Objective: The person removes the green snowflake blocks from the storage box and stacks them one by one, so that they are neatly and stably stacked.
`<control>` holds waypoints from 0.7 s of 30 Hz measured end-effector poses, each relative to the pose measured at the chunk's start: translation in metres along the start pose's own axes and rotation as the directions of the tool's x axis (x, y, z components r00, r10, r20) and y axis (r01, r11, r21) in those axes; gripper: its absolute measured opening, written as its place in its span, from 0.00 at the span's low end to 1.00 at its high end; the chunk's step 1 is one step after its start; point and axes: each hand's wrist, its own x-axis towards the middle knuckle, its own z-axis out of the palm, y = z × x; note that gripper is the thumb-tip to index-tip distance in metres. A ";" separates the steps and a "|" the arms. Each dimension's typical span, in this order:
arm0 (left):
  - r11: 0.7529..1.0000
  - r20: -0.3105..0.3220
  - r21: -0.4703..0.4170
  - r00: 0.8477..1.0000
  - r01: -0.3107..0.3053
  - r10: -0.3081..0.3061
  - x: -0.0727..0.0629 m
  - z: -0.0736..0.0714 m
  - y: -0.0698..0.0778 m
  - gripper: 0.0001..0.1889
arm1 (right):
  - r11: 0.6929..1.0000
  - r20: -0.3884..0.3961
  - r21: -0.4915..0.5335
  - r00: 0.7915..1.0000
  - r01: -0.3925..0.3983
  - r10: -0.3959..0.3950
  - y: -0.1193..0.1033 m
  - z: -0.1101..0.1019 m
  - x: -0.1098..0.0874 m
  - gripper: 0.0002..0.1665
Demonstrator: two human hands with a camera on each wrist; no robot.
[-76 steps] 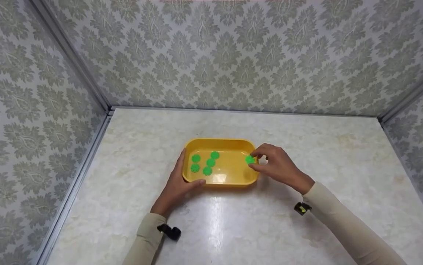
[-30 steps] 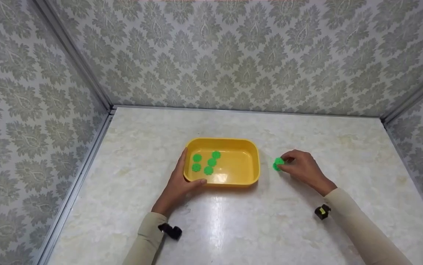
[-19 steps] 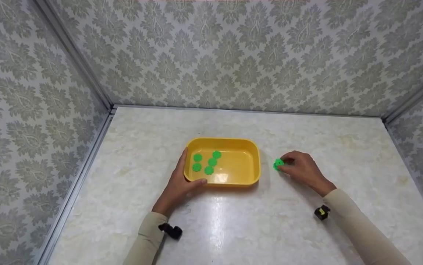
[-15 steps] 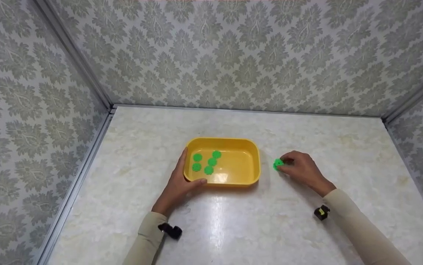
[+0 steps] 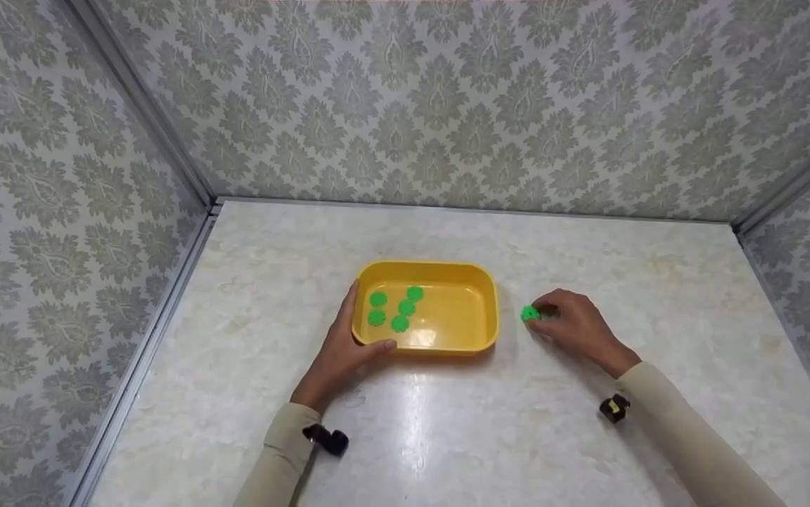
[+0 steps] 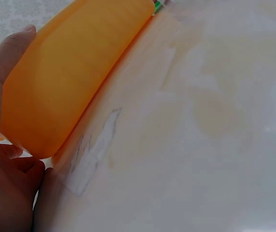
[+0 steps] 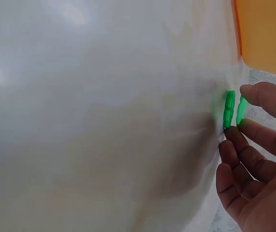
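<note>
A yellow plastic tray (image 5: 458,320) stands on the table, with several green scalloped plastic discs (image 5: 406,308) lying flat in its left half. My left hand (image 5: 340,355) grips the tray's left end, its thumb over the near rim; in the left wrist view the thumb (image 6: 13,50) lies along the tray wall (image 6: 75,67). Just right of the tray, my right hand (image 5: 574,324) pinches a green disc (image 5: 529,313) between thumb and index finger. The right wrist view shows the pinched disc (image 7: 241,110) close above a second green disc (image 7: 229,109) near the tabletop, a thin gap between them.
The marbled tabletop (image 5: 250,296) is glossy and reflects light near its front. Patterned panels (image 5: 433,105) rise behind and at both sides, with a metal frame rail (image 5: 144,105) at the back left corner. Each wrist wears a black camera (image 5: 327,440).
My right hand was at the right end inside the tray at a green disc; it has moved right, out over the table. Lately the pinched disc shifted slightly left. My left hand stays on the tray.
</note>
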 end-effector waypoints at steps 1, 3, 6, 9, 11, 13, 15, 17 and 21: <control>1.000 0.000 -0.002 1.000 0.002 -0.002 0.000 0.000 0.000 0.67 | 1.000 -0.002 -0.001 1.000 0.003 -0.003 0.000 0.000 0.000 0.14; 1.000 0.001 0.000 1.000 0.004 -0.004 0.000 0.000 0.001 0.67 | 1.000 -0.009 -0.006 1.000 0.006 -0.006 -0.001 -0.001 -0.001 0.13; 1.000 0.001 -0.001 1.000 0.007 -0.007 0.000 -0.001 0.001 0.68 | 1.000 -0.013 -0.014 1.000 0.003 -0.003 -0.001 -0.001 -0.001 0.13; 1.000 0.002 -0.002 1.000 0.004 -0.004 0.000 -0.001 0.000 0.68 | 1.000 -0.006 -0.018 1.000 -0.008 0.008 -0.001 -0.002 -0.001 0.14; 1.000 0.000 -0.007 1.000 0.002 -0.002 0.000 0.000 0.000 0.68 | 1.000 0.001 -0.020 1.000 -0.013 0.013 -0.001 -0.002 -0.001 0.15; 1.000 0.000 -0.010 1.000 0.002 -0.002 0.000 0.000 0.000 0.68 | 1.000 0.002 -0.026 1.000 -0.015 0.015 0.000 -0.001 -0.001 0.15; 1.000 0.000 -0.015 1.000 0.004 -0.004 0.000 0.000 0.000 0.68 | 0.999 -0.002 -0.034 1.000 -0.012 0.012 0.000 -0.001 0.000 0.15; 1.000 0.001 -0.020 1.000 0.002 -0.002 0.000 0.000 0.001 0.68 | 0.999 -0.006 -0.047 1.000 -0.009 0.008 0.001 -0.001 0.000 0.14; 1.000 -0.002 -0.021 1.000 0.005 -0.005 0.001 0.001 0.001 0.68 | 0.998 -0.015 -0.062 1.000 -0.017 0.016 0.000 0.001 0.000 0.14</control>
